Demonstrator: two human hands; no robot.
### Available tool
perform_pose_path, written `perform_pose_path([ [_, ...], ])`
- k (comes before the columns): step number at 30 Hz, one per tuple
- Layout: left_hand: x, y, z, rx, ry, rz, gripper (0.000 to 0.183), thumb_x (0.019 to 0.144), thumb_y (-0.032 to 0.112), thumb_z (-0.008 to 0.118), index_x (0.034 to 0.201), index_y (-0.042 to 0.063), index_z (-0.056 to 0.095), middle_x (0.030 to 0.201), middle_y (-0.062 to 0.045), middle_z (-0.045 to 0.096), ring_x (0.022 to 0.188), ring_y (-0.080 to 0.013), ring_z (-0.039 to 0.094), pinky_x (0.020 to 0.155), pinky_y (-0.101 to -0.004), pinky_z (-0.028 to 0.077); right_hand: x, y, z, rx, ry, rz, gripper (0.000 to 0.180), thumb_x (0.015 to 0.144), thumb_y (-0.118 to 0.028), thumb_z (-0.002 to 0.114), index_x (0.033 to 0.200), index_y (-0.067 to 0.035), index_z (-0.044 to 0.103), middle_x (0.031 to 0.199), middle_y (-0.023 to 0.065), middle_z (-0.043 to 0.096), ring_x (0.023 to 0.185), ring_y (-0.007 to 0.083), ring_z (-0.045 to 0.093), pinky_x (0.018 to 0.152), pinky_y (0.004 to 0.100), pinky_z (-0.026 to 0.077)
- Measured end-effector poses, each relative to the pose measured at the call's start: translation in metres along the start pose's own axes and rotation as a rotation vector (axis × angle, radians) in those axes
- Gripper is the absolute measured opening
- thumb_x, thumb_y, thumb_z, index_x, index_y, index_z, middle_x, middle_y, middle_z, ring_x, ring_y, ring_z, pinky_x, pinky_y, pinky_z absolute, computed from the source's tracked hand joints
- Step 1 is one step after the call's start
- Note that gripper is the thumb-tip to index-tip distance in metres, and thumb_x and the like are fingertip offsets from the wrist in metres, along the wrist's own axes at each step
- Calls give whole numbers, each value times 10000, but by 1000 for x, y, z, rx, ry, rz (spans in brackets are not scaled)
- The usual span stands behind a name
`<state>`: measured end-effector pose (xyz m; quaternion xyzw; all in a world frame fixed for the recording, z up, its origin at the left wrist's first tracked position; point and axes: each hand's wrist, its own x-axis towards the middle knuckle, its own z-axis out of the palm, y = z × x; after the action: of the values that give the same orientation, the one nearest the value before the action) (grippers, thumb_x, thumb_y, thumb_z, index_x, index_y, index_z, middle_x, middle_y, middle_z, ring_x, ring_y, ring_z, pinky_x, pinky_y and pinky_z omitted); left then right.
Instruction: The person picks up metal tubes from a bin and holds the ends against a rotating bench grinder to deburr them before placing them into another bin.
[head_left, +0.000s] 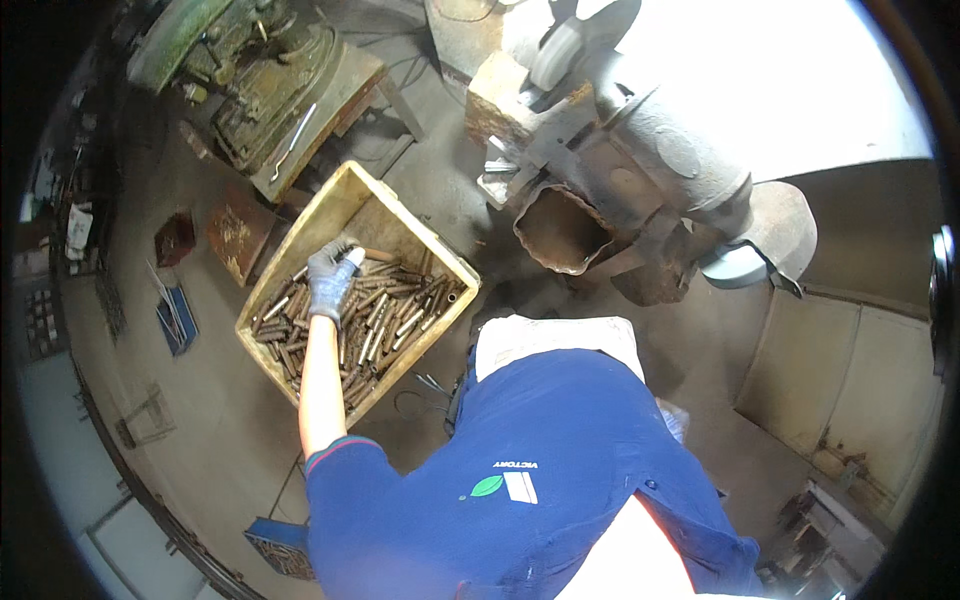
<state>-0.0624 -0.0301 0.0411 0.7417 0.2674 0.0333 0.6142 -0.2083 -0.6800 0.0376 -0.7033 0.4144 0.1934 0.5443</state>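
Observation:
My left hand (332, 279), in a grey and blue work glove, reaches into a worn yellowish plastic crate (431, 240). Its thumb and fingers close on a brown metal tube (377, 256), whose free end points right. Under and around the hand lie many short metal tubes (371, 319), mostly rusty brown, some with shiny sides, piled in the crate's nearer part. My right hand (673, 421) shows only as a bit of glove beside the right side of my blue shirt; its fingers are hidden by my body.
Ahead stands a two-wheel grinding machine (679, 154) with a jagged-edged metal duct opening (562, 229) below it. A green machine (277, 90) on a metal table is at the upper left. Blue bins (177, 319) and a rusty box (238, 234) are on the floor at left.

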Motion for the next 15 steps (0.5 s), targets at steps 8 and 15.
perform_pose_path([
  [8, -33, 141, 183, -453, -820, 76, 317, 850, 167, 635, 1097, -28, 601, 884, -61, 643, 747, -110, 605, 662, -228, 491, -56, -252, 119, -320, -449, -1643, 80, 776, -29, 638, 850, 4, 635, 1028, 152, 641, 978, 330, 619, 806, 390, 523],
  [15, -67, 170, 280, -301, -1241, 19, 339, 860, 223, 627, 1122, 8, 607, 922, -29, 647, 848, -71, 586, 729, -208, 482, -53, -257, 121, 97, -813, -680, 369, 870, -343, 551, 945, -14, 698, 741, 46, 654, 676, 86, 553, 593, 219, 421],
])
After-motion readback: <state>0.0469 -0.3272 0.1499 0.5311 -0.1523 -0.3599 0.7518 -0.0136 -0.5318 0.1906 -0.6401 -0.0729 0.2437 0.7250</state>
